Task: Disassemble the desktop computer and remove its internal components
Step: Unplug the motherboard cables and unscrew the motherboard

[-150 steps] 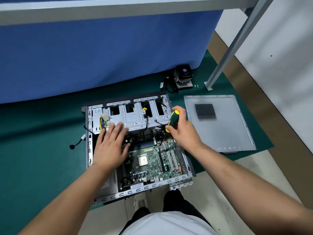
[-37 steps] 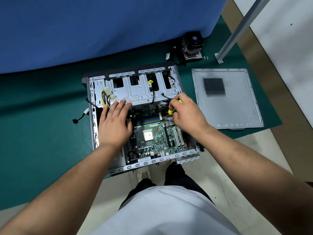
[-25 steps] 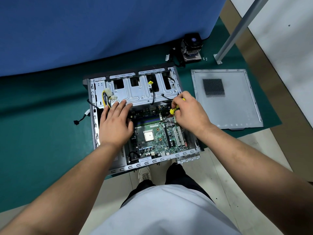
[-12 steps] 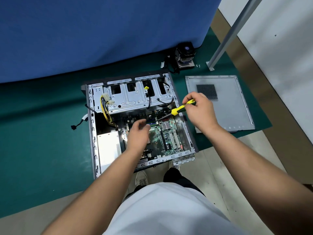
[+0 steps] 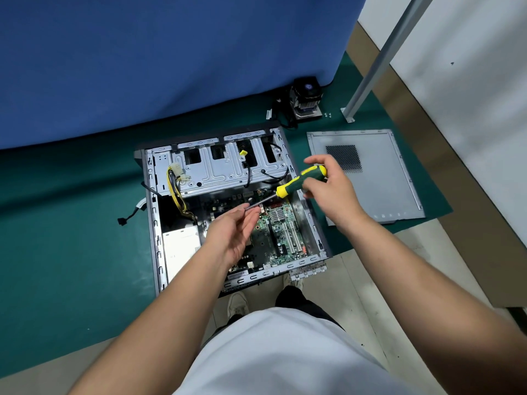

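The open computer case [image 5: 228, 206] lay on its side on the green mat [image 5: 71, 223], beneath both hands. The right hand [image 5: 330, 192] gripped the screwdriver [image 5: 299, 182] by its green-and-yellow handle above the case's right side. Its shaft slanted down-left to the left hand [image 5: 232, 232], whose relaxed fingers touched the tip over the motherboard [image 5: 281, 232].

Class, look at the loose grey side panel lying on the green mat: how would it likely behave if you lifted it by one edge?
The side panel looks like a thin, flat metal sheet, so it is probably light and may flex slightly. Its folded edges suggest some stiffness. Lying flat on the mat, it seems more likely to slide than tip.
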Demonstrator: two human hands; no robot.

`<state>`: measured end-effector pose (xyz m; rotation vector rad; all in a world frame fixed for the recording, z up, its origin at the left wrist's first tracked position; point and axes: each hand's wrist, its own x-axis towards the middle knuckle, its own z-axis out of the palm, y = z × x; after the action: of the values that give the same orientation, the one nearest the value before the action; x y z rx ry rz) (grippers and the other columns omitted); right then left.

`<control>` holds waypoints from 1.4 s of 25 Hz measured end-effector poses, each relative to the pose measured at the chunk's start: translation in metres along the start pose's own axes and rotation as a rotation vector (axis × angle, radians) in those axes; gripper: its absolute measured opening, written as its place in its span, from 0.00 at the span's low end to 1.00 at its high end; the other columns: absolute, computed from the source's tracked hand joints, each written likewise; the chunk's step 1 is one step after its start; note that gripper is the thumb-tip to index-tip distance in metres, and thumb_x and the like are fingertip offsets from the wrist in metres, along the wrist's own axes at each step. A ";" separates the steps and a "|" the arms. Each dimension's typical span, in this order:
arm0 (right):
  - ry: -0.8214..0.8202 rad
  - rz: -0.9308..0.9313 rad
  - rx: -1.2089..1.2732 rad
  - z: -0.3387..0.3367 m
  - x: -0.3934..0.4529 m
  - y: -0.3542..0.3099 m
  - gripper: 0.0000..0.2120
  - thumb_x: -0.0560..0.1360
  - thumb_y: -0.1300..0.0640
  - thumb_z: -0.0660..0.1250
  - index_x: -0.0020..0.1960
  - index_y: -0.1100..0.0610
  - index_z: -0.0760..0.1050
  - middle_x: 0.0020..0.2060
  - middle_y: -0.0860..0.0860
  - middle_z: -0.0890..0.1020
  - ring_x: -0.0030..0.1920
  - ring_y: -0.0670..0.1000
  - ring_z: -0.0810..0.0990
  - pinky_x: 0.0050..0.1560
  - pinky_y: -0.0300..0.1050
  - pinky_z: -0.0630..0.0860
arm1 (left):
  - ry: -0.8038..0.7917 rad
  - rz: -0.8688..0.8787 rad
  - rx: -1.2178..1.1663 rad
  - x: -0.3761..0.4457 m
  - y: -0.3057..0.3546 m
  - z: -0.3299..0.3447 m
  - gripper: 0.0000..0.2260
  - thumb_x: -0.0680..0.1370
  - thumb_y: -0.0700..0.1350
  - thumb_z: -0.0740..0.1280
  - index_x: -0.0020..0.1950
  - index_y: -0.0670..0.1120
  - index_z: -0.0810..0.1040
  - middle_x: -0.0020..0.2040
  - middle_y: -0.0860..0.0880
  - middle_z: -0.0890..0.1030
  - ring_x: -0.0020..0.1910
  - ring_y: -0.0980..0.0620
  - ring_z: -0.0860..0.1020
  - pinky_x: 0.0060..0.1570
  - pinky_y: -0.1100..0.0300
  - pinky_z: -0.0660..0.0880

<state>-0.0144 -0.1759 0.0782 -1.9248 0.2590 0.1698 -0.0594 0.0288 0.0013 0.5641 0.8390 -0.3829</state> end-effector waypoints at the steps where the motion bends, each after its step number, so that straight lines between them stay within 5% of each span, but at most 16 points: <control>1: -0.004 0.026 0.145 0.001 0.001 0.000 0.14 0.71 0.58 0.70 0.55 0.45 0.77 0.47 0.47 0.81 0.43 0.51 0.83 0.42 0.48 0.82 | -0.012 -0.006 -0.023 -0.001 0.001 0.000 0.10 0.84 0.34 0.61 0.63 0.33 0.77 0.53 0.34 0.84 0.51 0.43 0.86 0.43 0.57 0.84; 4: -0.046 0.177 0.571 0.011 0.000 0.004 0.08 0.76 0.57 0.73 0.53 0.54 0.78 0.43 0.49 0.84 0.41 0.46 0.82 0.38 0.41 0.74 | -0.066 -0.013 -0.047 -0.003 0.001 0.002 0.11 0.84 0.33 0.60 0.63 0.33 0.77 0.55 0.33 0.84 0.52 0.43 0.86 0.43 0.57 0.84; 7: -0.074 0.269 0.582 0.016 -0.001 0.009 0.07 0.79 0.55 0.72 0.53 0.57 0.79 0.44 0.51 0.85 0.45 0.48 0.82 0.42 0.42 0.75 | -0.106 -0.006 0.018 -0.004 0.001 0.005 0.11 0.84 0.33 0.59 0.64 0.33 0.76 0.56 0.33 0.84 0.55 0.42 0.85 0.46 0.56 0.84; 11: 0.011 0.151 0.725 0.006 0.004 -0.008 0.05 0.80 0.59 0.68 0.51 0.62 0.77 0.44 0.57 0.85 0.49 0.54 0.84 0.58 0.51 0.80 | -0.070 0.047 0.198 -0.002 -0.001 0.006 0.11 0.84 0.31 0.56 0.63 0.35 0.73 0.53 0.33 0.84 0.54 0.40 0.85 0.50 0.54 0.83; 13: 0.040 0.029 0.756 -0.001 0.006 -0.023 0.03 0.78 0.62 0.68 0.49 0.62 0.76 0.42 0.57 0.85 0.45 0.56 0.85 0.50 0.48 0.82 | -0.077 0.048 0.188 -0.003 -0.004 0.008 0.09 0.84 0.31 0.54 0.62 0.37 0.70 0.54 0.31 0.83 0.54 0.38 0.85 0.49 0.52 0.84; 16: -0.013 -0.115 0.477 -0.004 0.005 -0.032 0.03 0.74 0.60 0.69 0.43 0.53 0.76 0.39 0.53 0.82 0.35 0.49 0.78 0.37 0.41 0.76 | -0.140 0.003 0.146 -0.008 -0.007 0.014 0.08 0.86 0.34 0.54 0.64 0.37 0.68 0.56 0.29 0.82 0.56 0.36 0.84 0.48 0.52 0.83; 23: -0.244 -0.349 -0.417 0.022 0.003 -0.001 0.06 0.72 0.56 0.76 0.47 0.48 0.82 0.41 0.43 0.79 0.42 0.44 0.78 0.42 0.39 0.71 | -0.179 -0.053 0.043 -0.015 -0.009 0.039 0.07 0.81 0.36 0.66 0.57 0.34 0.79 0.48 0.38 0.85 0.47 0.46 0.86 0.44 0.56 0.83; 31: -0.241 -0.413 -0.477 0.026 0.010 0.017 0.08 0.72 0.51 0.78 0.50 0.49 0.83 0.43 0.44 0.79 0.44 0.46 0.78 0.45 0.43 0.76 | -0.134 -0.074 0.031 -0.017 -0.011 0.050 0.06 0.82 0.36 0.63 0.48 0.37 0.78 0.41 0.42 0.81 0.38 0.50 0.84 0.39 0.58 0.83; 35: -0.235 -0.423 -0.479 0.024 0.013 0.020 0.07 0.71 0.55 0.77 0.48 0.49 0.84 0.41 0.44 0.79 0.43 0.46 0.79 0.45 0.47 0.78 | -0.128 -0.063 0.052 -0.016 -0.014 0.052 0.06 0.82 0.35 0.63 0.52 0.36 0.78 0.43 0.40 0.83 0.40 0.48 0.85 0.39 0.57 0.83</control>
<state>-0.0068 -0.1621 0.0485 -2.3573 -0.3794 0.1843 -0.0457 -0.0120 0.0372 0.5564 0.7264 -0.4946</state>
